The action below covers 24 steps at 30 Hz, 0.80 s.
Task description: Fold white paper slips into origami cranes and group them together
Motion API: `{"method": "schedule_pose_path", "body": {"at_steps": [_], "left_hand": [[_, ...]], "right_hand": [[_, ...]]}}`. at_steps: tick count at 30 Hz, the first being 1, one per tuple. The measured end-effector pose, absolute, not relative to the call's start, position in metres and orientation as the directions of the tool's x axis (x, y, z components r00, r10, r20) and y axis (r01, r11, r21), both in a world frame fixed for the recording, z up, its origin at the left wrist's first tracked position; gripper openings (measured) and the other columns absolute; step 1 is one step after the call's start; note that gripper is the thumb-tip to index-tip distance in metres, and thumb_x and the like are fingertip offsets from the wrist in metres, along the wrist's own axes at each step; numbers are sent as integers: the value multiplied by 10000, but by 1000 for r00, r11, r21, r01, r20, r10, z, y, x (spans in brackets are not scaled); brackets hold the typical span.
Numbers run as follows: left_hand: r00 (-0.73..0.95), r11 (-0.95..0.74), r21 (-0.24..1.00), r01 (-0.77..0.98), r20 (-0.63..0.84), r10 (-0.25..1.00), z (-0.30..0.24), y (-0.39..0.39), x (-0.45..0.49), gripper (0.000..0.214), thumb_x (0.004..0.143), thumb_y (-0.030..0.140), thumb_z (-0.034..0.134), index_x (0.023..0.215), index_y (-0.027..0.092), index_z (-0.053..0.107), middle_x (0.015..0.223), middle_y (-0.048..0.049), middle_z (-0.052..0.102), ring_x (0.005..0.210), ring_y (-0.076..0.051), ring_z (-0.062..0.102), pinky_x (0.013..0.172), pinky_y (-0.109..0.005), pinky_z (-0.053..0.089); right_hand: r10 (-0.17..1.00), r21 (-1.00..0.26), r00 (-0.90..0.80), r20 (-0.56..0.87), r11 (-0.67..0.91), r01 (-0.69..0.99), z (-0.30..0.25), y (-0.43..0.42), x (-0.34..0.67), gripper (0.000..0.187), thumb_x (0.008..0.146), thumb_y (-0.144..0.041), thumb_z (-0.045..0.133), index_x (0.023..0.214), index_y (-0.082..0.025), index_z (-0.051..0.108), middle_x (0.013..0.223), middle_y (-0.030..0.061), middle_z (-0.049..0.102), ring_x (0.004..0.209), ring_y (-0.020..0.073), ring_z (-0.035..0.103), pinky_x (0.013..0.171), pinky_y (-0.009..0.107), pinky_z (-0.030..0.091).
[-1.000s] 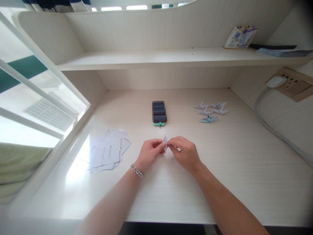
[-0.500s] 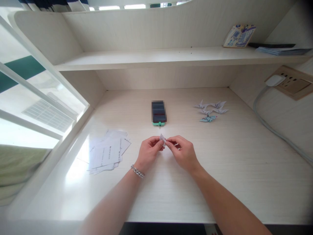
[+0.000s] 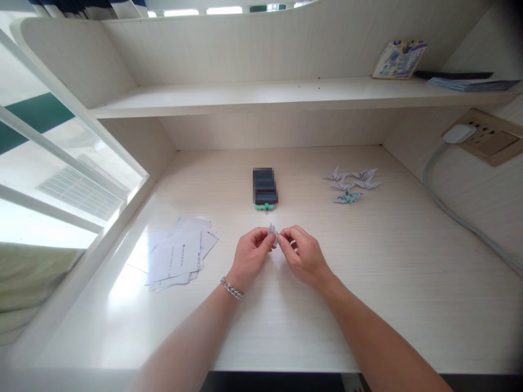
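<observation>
Near the centre of the frame, the left hand (image 3: 252,255) holds a small folded white paper (image 3: 272,231) between thumb and fingers, while the right hand (image 3: 304,256) pinches its right edge; I'd judge it well folded but unfinished. Towards the upper right, four white paper cranes (image 3: 366,175) and a blue paper crane (image 3: 348,197) look done, while printed sheets (image 3: 175,257) lie flat at left.

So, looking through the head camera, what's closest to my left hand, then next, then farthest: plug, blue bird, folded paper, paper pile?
1. Folded paper: in your left hand.
2. Paper pile: on the left.
3. Blue bird: ahead, right.
4. Plug: far right, in the socket.
</observation>
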<state>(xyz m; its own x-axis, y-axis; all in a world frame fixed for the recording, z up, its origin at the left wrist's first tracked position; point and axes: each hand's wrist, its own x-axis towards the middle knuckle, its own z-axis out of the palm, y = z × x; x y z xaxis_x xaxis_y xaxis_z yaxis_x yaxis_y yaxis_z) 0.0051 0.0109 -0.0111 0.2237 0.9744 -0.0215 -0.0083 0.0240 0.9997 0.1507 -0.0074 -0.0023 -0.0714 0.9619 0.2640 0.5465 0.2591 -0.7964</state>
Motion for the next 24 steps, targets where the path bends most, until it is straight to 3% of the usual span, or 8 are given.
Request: {"method": "schedule_pose_path", "body": {"at_steps": [7, 15, 19, 24], "left_hand": [[245, -13, 998, 62, -2, 970, -13, 10, 5, 226, 837, 364, 524, 815, 145, 572, 740, -14, 551, 676, -113, 502, 649, -240, 426], [240, 38, 997, 60, -52, 969, -7, 8, 7, 237, 852, 373, 485, 766, 155, 524, 724, -9, 539, 666, -118, 512, 638, -242, 441], [216, 58, 998, 38, -65, 974, -10, 9, 6, 239, 836, 388, 506, 780, 158, 535, 727, -4, 529, 664, -115, 501, 614, -233, 445], [237, 103, 994, -28, -93, 967, -14, 12, 5, 270, 799, 414, 556, 822, 146, 580, 765, -22, 560, 675, -117, 511, 619, -239, 455]], "right_hand": [[969, -797, -129, 211, 247, 552, -1, -5, 152, 167, 882, -275, 421, 784, -194, 530, 770, 23, 564, 710, 157, 521, 648, 272, 386], [993, -953, -108, 42, 72, 293, -13, -2, 149, 267, 908, -390, 373, 810, -196, 529, 749, 21, 585, 677, 150, 556, 588, 254, 432], [988, -927, -123, 96, 134, 350, -9, -4, 148, 189, 860, -363, 489, 834, -191, 564, 806, 31, 615, 726, 155, 571, 612, 251, 438], [981, -887, -104, 167, 195, 419, -3, -6, 148, 146, 855, -284, 480, 795, -191, 574, 767, 21, 596, 698, 145, 552, 585, 239, 419]]}}
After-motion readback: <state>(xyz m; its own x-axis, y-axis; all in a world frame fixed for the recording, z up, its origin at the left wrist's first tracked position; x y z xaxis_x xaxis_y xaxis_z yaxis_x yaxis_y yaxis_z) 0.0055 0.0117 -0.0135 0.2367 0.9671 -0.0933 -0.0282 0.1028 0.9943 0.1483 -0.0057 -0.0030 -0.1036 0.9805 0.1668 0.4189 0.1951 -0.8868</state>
